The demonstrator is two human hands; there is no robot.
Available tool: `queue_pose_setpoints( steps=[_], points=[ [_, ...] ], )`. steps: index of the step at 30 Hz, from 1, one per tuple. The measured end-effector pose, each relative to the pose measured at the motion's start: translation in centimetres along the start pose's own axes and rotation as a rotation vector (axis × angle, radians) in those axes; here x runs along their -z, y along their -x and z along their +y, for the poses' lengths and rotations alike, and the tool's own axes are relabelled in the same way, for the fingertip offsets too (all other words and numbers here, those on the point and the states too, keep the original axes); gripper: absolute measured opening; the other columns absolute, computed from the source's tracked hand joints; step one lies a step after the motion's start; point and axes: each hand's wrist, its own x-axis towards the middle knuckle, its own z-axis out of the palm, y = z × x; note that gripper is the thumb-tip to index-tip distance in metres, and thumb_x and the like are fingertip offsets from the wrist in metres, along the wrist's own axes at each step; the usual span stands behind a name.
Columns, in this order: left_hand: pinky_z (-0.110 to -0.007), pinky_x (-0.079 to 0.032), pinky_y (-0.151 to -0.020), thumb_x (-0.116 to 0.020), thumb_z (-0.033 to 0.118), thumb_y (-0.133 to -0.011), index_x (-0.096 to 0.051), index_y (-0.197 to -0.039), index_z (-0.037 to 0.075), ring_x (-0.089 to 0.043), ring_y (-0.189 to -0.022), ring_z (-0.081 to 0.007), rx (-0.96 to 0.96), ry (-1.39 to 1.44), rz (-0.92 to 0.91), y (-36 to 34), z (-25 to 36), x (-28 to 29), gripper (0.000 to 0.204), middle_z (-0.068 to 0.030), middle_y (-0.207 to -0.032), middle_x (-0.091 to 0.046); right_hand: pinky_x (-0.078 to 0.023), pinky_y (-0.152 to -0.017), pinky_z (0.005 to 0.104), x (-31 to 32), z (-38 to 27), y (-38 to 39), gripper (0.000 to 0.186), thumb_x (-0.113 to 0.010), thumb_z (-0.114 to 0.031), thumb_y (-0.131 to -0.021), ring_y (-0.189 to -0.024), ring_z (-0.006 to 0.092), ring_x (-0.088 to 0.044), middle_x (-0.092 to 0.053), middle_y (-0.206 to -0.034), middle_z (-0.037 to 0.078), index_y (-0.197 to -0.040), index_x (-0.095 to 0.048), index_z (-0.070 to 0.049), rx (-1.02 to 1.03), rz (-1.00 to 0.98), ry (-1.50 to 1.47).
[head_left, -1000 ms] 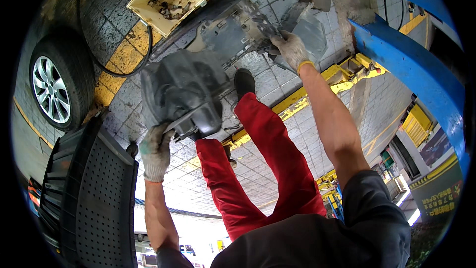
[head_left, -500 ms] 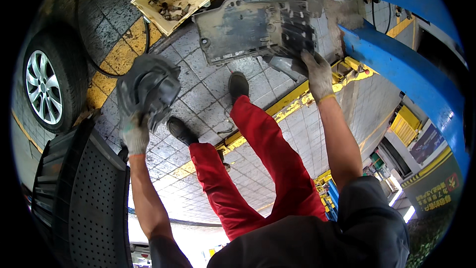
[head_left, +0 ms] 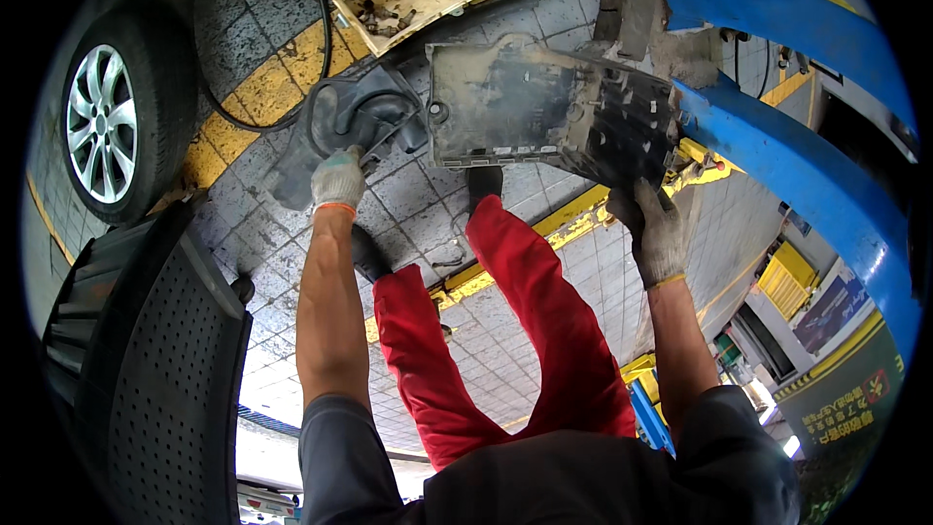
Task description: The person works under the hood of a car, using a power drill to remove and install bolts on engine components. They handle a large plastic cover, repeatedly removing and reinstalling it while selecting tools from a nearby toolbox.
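Note:
My left hand [head_left: 338,181], in a pale knit work glove, is closed on the near edge of a dark grey moulded plastic liner [head_left: 364,102]. A larger, dirty plastic splash shield [head_left: 530,102] hangs from my right hand [head_left: 659,233], whose gloved fingers are closed on its near right corner. The shield is broad and flat at its left and bends into a dark ribbed part at its right. Its left edge meets or overlaps the liner's right side; I cannot tell whether they touch. Both pieces are held above the tiled floor, partly hiding my shoes.
A wooden tray [head_left: 408,15] with small metal parts lies at the far side. A wheel [head_left: 102,123] stands at far left, behind a black perforated cabinet [head_left: 175,360]. Blue lift arms [head_left: 807,156] cross the right side. A black hose [head_left: 233,122] loops over the floor.
My left hand has carried the liner rightward and farther out, up to the shield. My right hand has brought the shield somewhat nearer. The whole view has shifted a little.

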Motion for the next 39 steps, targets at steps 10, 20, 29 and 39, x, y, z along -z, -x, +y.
queue_pose_setpoints(
  steps=[10,20,29,39],
  points=[
    [-0.037,-0.047,-0.105,-0.06,0.053,-0.102,-0.052,-0.147,0.0,-0.059,-0.129,-0.0251,0.237,1.316,0.078,18.4,-3.7,4.7,0.07,-0.0152,-0.144,-0.059,-0.063,-0.081,0.0325,-0.9,1.6,13.2,0.034,-0.068,-0.021,-0.101,-0.089,0.0188,-0.072,-0.072,-0.104,0.013,-0.119,-0.066,0.007,0.026,-0.157,0.195],
    [-0.03,-0.05,-0.091,-0.073,0.036,-0.097,-0.061,-0.134,-0.003,-0.062,-0.102,-0.0139,0.162,1.279,0.037,37.6,-6.4,17.2,0.055,-0.0056,-0.118,-0.068,-0.061,-0.077,0.0323,-2.1,2.9,32.6,0.036,-0.067,-0.024,-0.102,-0.082,0.0179,-0.073,-0.074,-0.098,0.013,-0.119,-0.066,0.008,0.022,-0.39,0.202],
    [-0.03,-0.051,-0.086,-0.07,0.017,-0.098,-0.06,-0.128,-0.001,-0.06,-0.095,-0.0125,0.006,1.252,0.139,43.1,-4.0,27.2,0.036,-0.0026,-0.108,-0.065,-0.06,-0.075,0.0307,0.1,1.0,37.2,0.035,-0.065,-0.025,-0.103,-0.08,0.0159,-0.07,-0.071,-0.093,0.01,-0.119,-0.063,0.006,0.23,-0.423,0.007],
    [-0.032,-0.054,-0.084,-0.074,0.016,-0.094,-0.063,-0.129,-0.001,-0.066,-0.094,-0.0162,-0.24,1.006,0.138,47.7,0.6,33.4,0.04,-0.0067,-0.111,-0.07,-0.058,-0.07,0.0314,3.4,1.0,40.5,0.062,-0.071,-0.02,-0.098,-0.082,0.0133,-0.067,-0.07,-0.1,0.012,-0.15,-0.045,0.003,0.518,-0.272,0.01]
  ],
)
